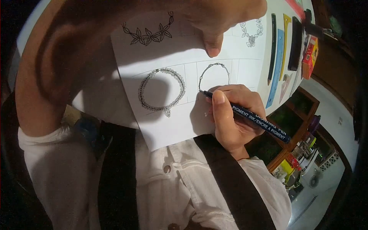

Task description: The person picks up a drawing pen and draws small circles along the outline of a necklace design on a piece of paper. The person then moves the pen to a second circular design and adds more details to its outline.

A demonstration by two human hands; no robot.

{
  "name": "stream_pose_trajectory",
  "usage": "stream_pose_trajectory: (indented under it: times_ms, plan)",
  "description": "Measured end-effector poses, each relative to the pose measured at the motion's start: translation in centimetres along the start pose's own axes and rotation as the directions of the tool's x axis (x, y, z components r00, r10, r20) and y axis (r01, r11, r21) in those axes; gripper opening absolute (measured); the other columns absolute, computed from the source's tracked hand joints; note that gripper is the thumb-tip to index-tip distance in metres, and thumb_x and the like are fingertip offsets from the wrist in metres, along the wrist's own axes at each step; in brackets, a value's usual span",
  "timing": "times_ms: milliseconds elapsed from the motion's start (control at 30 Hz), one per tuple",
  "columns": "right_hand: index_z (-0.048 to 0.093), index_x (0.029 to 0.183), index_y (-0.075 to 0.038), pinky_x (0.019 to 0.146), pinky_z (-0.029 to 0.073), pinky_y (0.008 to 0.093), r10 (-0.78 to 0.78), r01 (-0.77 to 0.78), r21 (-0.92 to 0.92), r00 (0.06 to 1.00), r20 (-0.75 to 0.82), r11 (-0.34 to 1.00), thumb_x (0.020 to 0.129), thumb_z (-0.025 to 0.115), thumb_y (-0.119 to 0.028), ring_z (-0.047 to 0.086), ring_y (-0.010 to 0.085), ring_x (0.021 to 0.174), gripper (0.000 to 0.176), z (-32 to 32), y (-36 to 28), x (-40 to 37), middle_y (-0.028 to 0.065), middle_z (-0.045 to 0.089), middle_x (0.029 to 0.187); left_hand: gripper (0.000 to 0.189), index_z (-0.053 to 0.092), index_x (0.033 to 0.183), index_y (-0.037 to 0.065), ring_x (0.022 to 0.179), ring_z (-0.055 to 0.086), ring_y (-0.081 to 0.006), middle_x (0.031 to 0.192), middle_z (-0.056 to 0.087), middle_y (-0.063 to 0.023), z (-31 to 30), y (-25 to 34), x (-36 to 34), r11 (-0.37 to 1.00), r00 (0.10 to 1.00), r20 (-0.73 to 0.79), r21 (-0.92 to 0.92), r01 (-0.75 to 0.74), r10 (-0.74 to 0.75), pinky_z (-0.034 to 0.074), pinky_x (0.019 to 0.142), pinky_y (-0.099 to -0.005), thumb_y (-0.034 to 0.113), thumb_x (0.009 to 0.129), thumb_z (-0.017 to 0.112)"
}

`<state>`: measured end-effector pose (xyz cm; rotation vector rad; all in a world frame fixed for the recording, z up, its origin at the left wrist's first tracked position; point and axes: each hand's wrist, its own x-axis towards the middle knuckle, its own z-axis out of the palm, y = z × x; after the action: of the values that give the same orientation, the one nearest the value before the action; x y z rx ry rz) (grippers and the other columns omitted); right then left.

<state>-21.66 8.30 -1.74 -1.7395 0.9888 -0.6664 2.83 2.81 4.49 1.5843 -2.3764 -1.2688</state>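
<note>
My right hand (239,115) grips a dark blue drawing pen (260,123), marked as pigment ink. The pen's tip touches the left side of a partly drawn thin necklace (210,68) on a white sheet of paper (172,132). My left hand (230,15) reaches across the top of the sheet, its thumb stretched down onto the paper above that necklace. Its other fingers are partly cut off by the frame. A finished-looking beaded necklace drawing (143,101) with a small pendant lies left of the pen. Above are a leafy necklace drawing (147,37) and a flower-pendant one (251,40).
Right of the paper on the white table lie a black pencil (272,50), a blue ruler (275,73), a yellow ruler-like strip (285,42), a dark phone-like slab (294,44) and a red-and-yellow box (310,57). A wooden cabinet (295,119) stands beyond.
</note>
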Motion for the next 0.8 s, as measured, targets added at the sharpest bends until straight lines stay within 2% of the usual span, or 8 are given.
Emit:
stream_pose_trajectory:
  times_ms: [67, 133, 167, 233, 467, 533, 667, 800]
  plan:
    - [0.067, 0.086, 0.000, 0.055, 0.048, 0.0264, 0.008, -0.008, -0.005, 1.000, -0.011, 1.000, 0.089, 0.074, -0.002, 0.063, 0.0137, 0.060, 0.007, 0.1, -0.1, 0.0, 0.0113, 0.070, 0.077, 0.032, 0.067, 0.101, 0.003, 0.088, 0.067, -0.0291, 0.094, 0.068, -0.0117, 1.0, 0.2, -0.1, 0.979, 0.981, -0.160, 0.153, 0.139, -0.114, 0.053, 0.076, -0.0439, 0.029, 0.084, 0.077]
    - [0.067, 0.086, 0.000, 0.055, 0.048, 0.0265, -0.005, 0.004, -0.009, 1.000, -0.019, 1.000, 0.089, 0.074, -0.002, 0.063, 0.0139, 0.061, 0.008, 0.2, 0.1, 0.0, 0.0113, 0.070, 0.077, 0.033, 0.067, 0.103, 0.002, 0.089, 0.067, -0.0293, 0.095, 0.068, -0.0121, 1.0, -1.2, -0.2, 0.993, 0.982, -0.151, 0.045, -0.105, 0.111, 0.054, 0.077, -0.0439, 0.028, 0.085, 0.077]
    - [0.067, 0.086, 0.000, 0.055, 0.049, 0.0266, -0.017, 0.016, -0.013, 1.000, -0.025, 1.000, 0.089, 0.074, -0.002, 0.063, 0.0140, 0.061, 0.008, 0.2, 0.1, 0.0, 0.0114, 0.070, 0.077, 0.033, 0.067, 0.103, 0.002, 0.089, 0.067, -0.0293, 0.095, 0.068, -0.0121, 0.3, -1.0, -0.1, 0.993, 0.982, -0.150, 0.045, -0.105, 0.110, 0.054, 0.077, -0.0439, 0.028, 0.085, 0.077]
    - [0.067, 0.086, -0.001, 0.055, 0.049, 0.0267, -0.007, 0.007, -0.018, 1.000, -0.022, 1.000, 0.089, 0.074, -0.002, 0.064, 0.0144, 0.061, 0.008, 0.1, 0.2, 0.0, 0.0114, 0.070, 0.077, 0.034, 0.066, 0.105, 0.001, 0.091, 0.067, -0.0294, 0.096, 0.068, -0.0126, -1.5, 1.6, 0.1, 0.983, 0.984, 0.057, 0.080, 0.165, -0.170, 0.054, 0.078, -0.0435, 0.028, 0.086, 0.076]
    - [0.068, 0.086, -0.001, 0.056, 0.050, 0.0280, 0.017, -0.017, -0.066, 1.000, 0.002, 0.998, 0.088, 0.075, -0.004, 0.064, 0.0158, 0.061, 0.008, 0.1, 0.0, 0.0, 0.0117, 0.070, 0.077, 0.036, 0.066, 0.107, 0.001, 0.092, 0.068, -0.0300, 0.097, 0.068, -0.0131, -1.6, 0.0, -0.3, 0.993, 0.996, -0.002, 0.079, 0.085, -0.085, 0.054, 0.079, -0.0435, 0.028, 0.086, 0.077]
    - [0.067, 0.087, -0.001, 0.056, 0.050, 0.0284, 0.004, -0.004, -0.061, 1.000, -0.001, 0.998, 0.088, 0.075, -0.004, 0.065, 0.0163, 0.061, 0.009, 0.1, 0.1, -0.1, 0.0119, 0.070, 0.077, 0.035, 0.066, 0.107, 0.001, 0.092, 0.068, -0.0305, 0.098, 0.069, -0.0135, -2.4, -0.6, 0.0, 0.987, 0.982, 0.163, -0.145, -0.073, 0.097, 0.055, 0.078, -0.0433, 0.027, 0.086, 0.077]
    - [0.067, 0.088, -0.001, 0.056, 0.051, 0.0292, -0.013, 0.014, -0.055, 1.000, 0.016, 0.998, 0.088, 0.075, -0.005, 0.065, 0.0172, 0.062, 0.009, 0.0, 0.0, 0.0, 0.0124, 0.070, 0.078, 0.035, 0.067, 0.106, 0.000, 0.091, 0.069, -0.0310, 0.097, 0.069, -0.0144, -1.5, 1.0, -0.2, 0.983, 0.987, 0.033, 0.101, 0.156, -0.160, 0.055, 0.078, -0.0434, 0.027, 0.086, 0.077]
    - [0.067, 0.088, -0.001, 0.056, 0.051, 0.0293, -0.014, 0.015, -0.049, 1.000, 0.020, 0.999, 0.088, 0.076, -0.005, 0.065, 0.0173, 0.061, 0.009, 0.0, 0.1, 0.0, 0.0125, 0.070, 0.078, 0.035, 0.067, 0.106, -0.001, 0.090, 0.068, -0.0302, 0.097, 0.069, -0.0145, -2.1, 0.2, 0.0, 0.999, 0.997, 0.049, -0.009, 0.052, -0.052, 0.055, 0.078, -0.0430, 0.026, 0.087, 0.077]
